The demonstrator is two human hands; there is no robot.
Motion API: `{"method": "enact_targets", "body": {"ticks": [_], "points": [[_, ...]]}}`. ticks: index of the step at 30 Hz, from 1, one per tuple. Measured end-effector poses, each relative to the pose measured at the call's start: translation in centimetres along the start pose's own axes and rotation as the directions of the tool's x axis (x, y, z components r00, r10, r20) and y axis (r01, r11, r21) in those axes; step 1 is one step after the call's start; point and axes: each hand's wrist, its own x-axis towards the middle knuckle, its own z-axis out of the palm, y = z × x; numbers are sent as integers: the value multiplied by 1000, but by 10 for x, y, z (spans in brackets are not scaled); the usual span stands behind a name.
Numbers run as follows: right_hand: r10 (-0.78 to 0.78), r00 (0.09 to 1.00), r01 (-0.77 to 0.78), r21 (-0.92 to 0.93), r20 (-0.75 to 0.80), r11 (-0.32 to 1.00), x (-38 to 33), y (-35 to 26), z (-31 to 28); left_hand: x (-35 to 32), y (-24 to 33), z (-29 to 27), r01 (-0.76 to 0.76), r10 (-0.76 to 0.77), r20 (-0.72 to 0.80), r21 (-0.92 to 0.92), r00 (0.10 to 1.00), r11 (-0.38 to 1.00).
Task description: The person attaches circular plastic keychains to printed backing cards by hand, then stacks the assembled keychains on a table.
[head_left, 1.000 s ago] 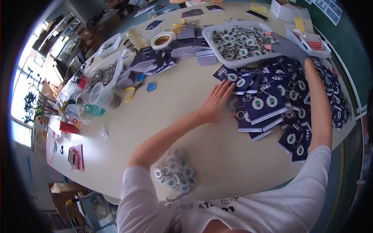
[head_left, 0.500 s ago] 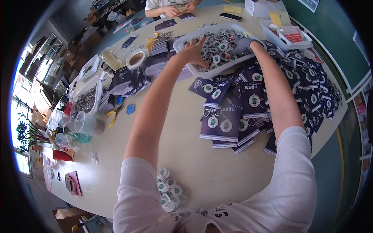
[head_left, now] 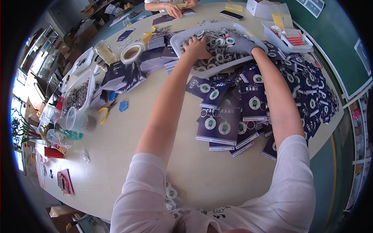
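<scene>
**Both hands in the badge tray, far side of the table**

Head view:
- Left hand [head_left: 197, 47] is in the white tray [head_left: 176, 43], fingers curled down into the heap of round badges [head_left: 217, 40]. Looks like it's gathering some, but what the fingers actually enclose is hidden under the hand, so can't tell.
- Right hand [head_left: 241, 43] wears a grey glove and lies flat on the badges at the tray's right side, fingers spread and relaxed, not pinching anything visible.
- Tray sits at the far edge of the reach, just beyond the spread of dark backing cards [head_left: 219, 124], many already carrying badges and rings.
- Doing it well, my read: scoop with the left while the right steadies the pile, and lift low so loose badges don't spill over the tray wall onto the cards touching it.
- Left of the arms: roll of tape [head_left: 131, 53], yellow-handled pliers [head_left: 104, 113], a second tray of metal rings [head_left: 77, 95], clear plastic cups [head_left: 75, 120].
- Another person's hands [head_left: 173, 9] are at work at the top edge.

Hard to make out:
- Palms of both hands not visible.
- A small bagged bunch of badges [head_left: 171, 193] near the body is half covered by the shirt.
- Table [head_left: 128, 143] rim bends with the lens; the far right cards blur.
</scene>
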Motion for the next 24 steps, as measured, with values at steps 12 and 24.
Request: {"method": "enact_targets", "body": {"ticks": [12, 24], "points": [[-82, 995, 84, 31, -54, 996, 16, 6, 20, -13, -3, -5, -200, 157, -171, -275, 973, 940], [-217, 935, 339, 524, -280, 781, 10, -21, 5, 10, -10, -11, -434, 77, -536, -582, 841, 688]]}}
